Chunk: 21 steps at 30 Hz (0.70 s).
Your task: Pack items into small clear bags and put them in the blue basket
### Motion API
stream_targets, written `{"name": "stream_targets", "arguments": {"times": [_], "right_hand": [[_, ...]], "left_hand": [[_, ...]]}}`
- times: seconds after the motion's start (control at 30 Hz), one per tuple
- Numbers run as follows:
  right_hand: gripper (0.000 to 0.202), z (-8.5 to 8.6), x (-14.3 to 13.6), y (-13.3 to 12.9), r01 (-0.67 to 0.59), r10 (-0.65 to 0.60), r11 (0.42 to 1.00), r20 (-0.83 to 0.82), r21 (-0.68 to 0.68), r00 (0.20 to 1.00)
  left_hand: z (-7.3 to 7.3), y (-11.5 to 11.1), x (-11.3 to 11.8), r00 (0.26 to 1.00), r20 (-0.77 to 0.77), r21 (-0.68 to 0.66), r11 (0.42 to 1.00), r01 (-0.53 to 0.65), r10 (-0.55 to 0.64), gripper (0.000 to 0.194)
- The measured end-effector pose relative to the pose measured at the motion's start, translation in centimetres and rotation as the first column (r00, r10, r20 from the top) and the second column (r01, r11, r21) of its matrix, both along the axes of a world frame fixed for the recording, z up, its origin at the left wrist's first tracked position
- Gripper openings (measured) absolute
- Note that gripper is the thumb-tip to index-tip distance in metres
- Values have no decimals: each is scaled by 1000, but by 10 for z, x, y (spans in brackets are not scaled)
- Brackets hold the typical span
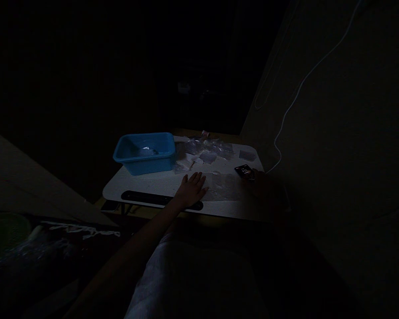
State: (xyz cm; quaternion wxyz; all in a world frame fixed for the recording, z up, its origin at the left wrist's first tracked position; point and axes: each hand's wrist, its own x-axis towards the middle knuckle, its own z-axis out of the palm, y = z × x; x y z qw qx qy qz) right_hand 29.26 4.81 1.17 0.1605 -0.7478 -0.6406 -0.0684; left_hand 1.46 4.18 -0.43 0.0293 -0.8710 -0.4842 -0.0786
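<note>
Left hand (pixel 190 191) open by plastic sheet (pixel 222 186); right hand (pixel 261 184) at phone (pixel 243 170), can't tell grip; I'd press lightly.

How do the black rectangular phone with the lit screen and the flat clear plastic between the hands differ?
The black rectangular phone has a lit screen; the flat clear plastic is see-through and unlit. The phone is smaller; the plastic spreads wider. The phone is at the right hand, whose grip is too dark to tell; the plastic lies by the left hand. Both appear over the white tabletop.
</note>
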Motion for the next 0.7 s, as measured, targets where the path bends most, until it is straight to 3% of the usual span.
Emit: {"name": "stream_targets", "arguments": {"times": [0.07,0.13,0.37,0.47,0.7], "right_hand": [[38,4,-11,-7,-7,7,993,-6,115,1000],[34,6,-24,-12,-132,132,978,14,164,991],[36,-12,-77,-29,-458,458,882,29,116,889],[38,-19,-89,-33,-498,496,860,43,113,867],[39,-23,-87,-34,-466,461,876,68,127,885]], "left_hand": [[0,0,0,1000,5,5,1000,4,-4,51],[0,0,0,1000,14,4,1000,1,-1,52],[2,-2,1,999,35,-11,1000,0,0,57],[3,-2,0,999,49,-21,1000,4,-3,61],[4,-2,0,999,48,-64,998,-4,7,63]]}}
